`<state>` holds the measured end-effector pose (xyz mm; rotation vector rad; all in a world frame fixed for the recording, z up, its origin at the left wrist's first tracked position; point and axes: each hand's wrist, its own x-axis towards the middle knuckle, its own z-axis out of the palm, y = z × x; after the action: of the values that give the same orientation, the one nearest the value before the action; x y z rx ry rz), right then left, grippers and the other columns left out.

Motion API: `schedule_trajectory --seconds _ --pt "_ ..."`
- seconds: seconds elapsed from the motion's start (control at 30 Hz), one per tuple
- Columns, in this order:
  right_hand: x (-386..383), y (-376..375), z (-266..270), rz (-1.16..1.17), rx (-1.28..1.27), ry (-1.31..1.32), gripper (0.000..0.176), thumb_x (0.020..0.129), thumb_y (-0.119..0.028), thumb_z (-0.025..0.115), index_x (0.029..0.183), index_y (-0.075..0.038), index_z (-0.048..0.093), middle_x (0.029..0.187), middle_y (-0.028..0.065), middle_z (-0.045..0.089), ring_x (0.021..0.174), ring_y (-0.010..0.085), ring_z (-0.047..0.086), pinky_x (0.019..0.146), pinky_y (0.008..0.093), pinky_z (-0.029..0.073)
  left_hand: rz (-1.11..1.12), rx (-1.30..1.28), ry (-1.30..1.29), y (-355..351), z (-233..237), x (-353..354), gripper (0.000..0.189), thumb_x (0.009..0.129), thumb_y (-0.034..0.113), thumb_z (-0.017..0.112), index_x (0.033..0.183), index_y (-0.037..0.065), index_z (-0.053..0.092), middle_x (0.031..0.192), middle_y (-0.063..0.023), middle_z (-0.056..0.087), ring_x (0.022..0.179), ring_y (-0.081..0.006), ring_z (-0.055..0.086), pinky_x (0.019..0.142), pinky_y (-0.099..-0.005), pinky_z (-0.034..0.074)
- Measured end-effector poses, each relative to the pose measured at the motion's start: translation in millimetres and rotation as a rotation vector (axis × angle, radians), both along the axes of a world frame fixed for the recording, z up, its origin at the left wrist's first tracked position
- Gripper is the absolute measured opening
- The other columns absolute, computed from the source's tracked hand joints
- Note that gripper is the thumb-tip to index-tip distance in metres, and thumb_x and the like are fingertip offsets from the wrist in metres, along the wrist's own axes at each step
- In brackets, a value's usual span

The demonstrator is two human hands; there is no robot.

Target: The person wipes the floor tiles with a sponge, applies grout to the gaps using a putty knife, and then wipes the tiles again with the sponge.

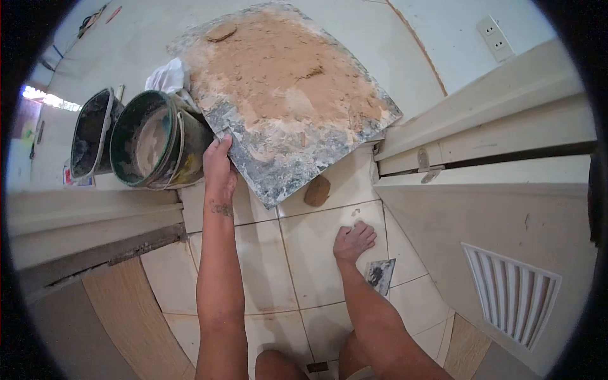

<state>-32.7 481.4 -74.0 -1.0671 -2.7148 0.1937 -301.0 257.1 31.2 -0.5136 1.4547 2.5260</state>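
Observation:
My left hand [220, 166] is closed on the left edge of a dark, dust-smeared board [285, 171]. Brown powdery material [278, 69] covers much of its top. On the floor tiles to the right, my right hand [356, 242] rests with its fingers curled; what it holds, if anything, is hidden. A flat grey metal blade [380, 276] lies beside that hand, under the wrist side. Between the board's lower edge and my right hand is a brown block [316, 190] on the tiles.
Left of the board stand a round green bucket [180, 152] with pale material inside and a dark container [92, 136]. A white cloth [168, 77] lies behind them. On the right are a door frame [481, 120] and a door with a white vent [514, 291].

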Motion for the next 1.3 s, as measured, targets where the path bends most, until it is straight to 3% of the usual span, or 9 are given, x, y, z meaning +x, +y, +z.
schedule_trajectory --seconds 0.3,0.4,0.47,0.53,0.57,0.8,1.03,1.1,1.3 --pt "-7 0 1 0.029 0.063 0.106 0.023 0.080 -0.021 0.053 0.096 -0.005 0.053 0.096 0.0157 0.047 0.091 0.0359 0.044 0.075 0.0493 0.034 -0.165 -0.067 0.047 -14 0 8 0.033 0.100 0.020 0.050 0.121 -0.004 0.055 0.113 -0.0118 0.064 0.102 -0.0238 0.063 0.093 -0.0384 0.049" --pt "-1 -4 2 0.012 0.056 0.077 0.023 0.079 -0.020 0.053 0.096 -0.005 0.053 0.097 0.0155 0.048 0.090 0.0356 0.045 0.075 0.0490 0.034 -0.086 -0.100 -0.037 -10 13 33 0.023 0.098 0.015 0.052 0.114 0.000 0.060 0.099 -0.0061 0.067 0.087 -0.0157 0.064 0.075 -0.0305 0.052" --pt "-2 -3 1 0.021 0.073 0.097 0.023 0.078 -0.019 0.054 0.096 -0.005 0.053 0.097 0.0152 0.048 0.089 0.0352 0.045 0.075 0.0487 0.035 0.039 0.417 -0.024 -16 -26 72 0.019 0.097 0.016 0.053 0.103 0.002 0.064 0.090 -0.0063 0.067 0.080 -0.0159 0.064 0.070 -0.0314 0.053" --pt "-5 -1 -1 0.008 0.064 0.091 0.023 0.078 -0.019 0.055 0.096 -0.006 0.053 0.097 0.0150 0.048 0.090 0.0352 0.045 0.075 0.0487 0.035 0.121 -0.141 -0.038 11 -63 118 0.020 0.095 0.015 0.054 0.091 -0.001 0.066 0.083 -0.0062 0.067 0.074 -0.0183 0.063 0.066 -0.0332 0.051" --pt "-5 -1 -2 0.007 0.053 0.081 0.024 0.077 -0.019 0.056 0.096 -0.006 0.053 0.097 0.0149 0.048 0.090 0.0352 0.045 0.075 0.0487 0.035 -0.031 -0.964 0.164 34 -65 144 0.018 0.090 0.012 0.057 0.088 -0.003 0.065 0.078 -0.0086 0.065 0.073 -0.0214 0.063 0.068 -0.0343 0.050" --pt "-3 -1 -3 0.006 0.053 0.104 0.024 0.076 -0.020 0.057 0.096 -0.007 0.052 0.099 0.0146 0.049 0.092 0.0346 0.046 0.075 0.0486 0.035 -0.394 -1.221 0.154 107 -63 136 0.034 0.087 0.028 0.058 0.109 0.003 0.068 0.119 -0.0218 0.063 0.114 -0.0389 0.055 0.099 -0.0451 0.040" --pt "-3 -1 0 -0.006 0.011 0.106 0.025 0.076 -0.020 0.056 0.097 -0.008 0.051 0.100 0.0140 0.049 0.095 0.0346 0.046 0.077 0.0485 0.035 -0.467 -1.353 0.084 128 -71 118 0.053 0.082 0.046 0.061 0.111 0.002 0.067 0.120 -0.0230 0.063 0.114 -0.0377 0.058 0.102 -0.0422 0.040" --pt "-3 -1 0 -0.005 0.008 0.130 0.025 0.077 -0.020 0.056 0.097 -0.007 0.052 0.100 0.0139 0.049 0.095 0.0346 0.045 0.078 0.0486 0.035 -0.803 -1.383 -0.044 131 -69 111 0.053 0.081 0.045 0.062 0.111 0.002 0.067 0.121 -0.0228 0.062 0.114 -0.0377 0.058 0.102 -0.0422 0.040" --pt "-2 0 2 -0.003 -0.009 0.043 0.027 0.078 -0.022 0.055 0.100 -0.006 0.052 0.101 0.0163 0.049 0.095 0.0365 0.045 0.078 0.0493 0.035 -0.701 -1.348 0.278 167 -29 138 0.032 0.082 0.025 0.060 0.106 0.006 0.070 0.108 -0.0218 0.065 0.104 -0.0393 0.060 0.092 -0.0446 0.047"
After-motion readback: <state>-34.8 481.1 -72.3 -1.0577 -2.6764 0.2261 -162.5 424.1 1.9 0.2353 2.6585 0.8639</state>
